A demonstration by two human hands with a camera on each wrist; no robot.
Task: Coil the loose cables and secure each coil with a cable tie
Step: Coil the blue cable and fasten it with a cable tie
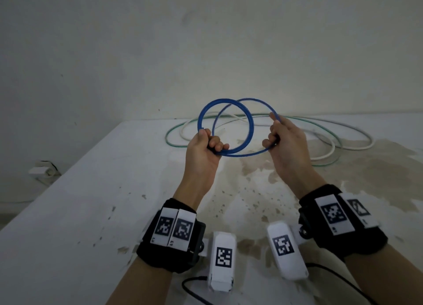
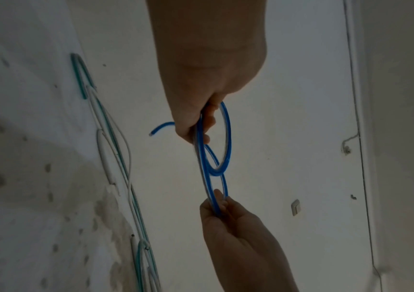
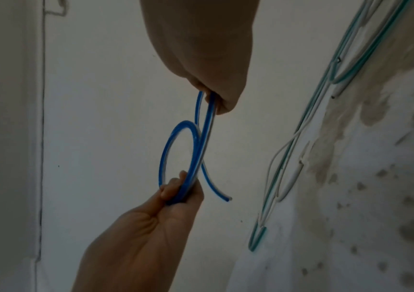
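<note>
A blue cable is wound into loops and held up in the air over the table. My left hand grips the lower left of the bundled loops, and a short free end sticks out past my fist. My right hand pinches the outermost loop on the right side, apart from the main bundle. A green cable and a white cable lie loose on the table behind my hands. No cable tie shows in any view.
The white table is stained and speckled in its middle and right part. A bare wall rises behind its far edge. A white wall fitting sits low on the left, beyond the table's left edge.
</note>
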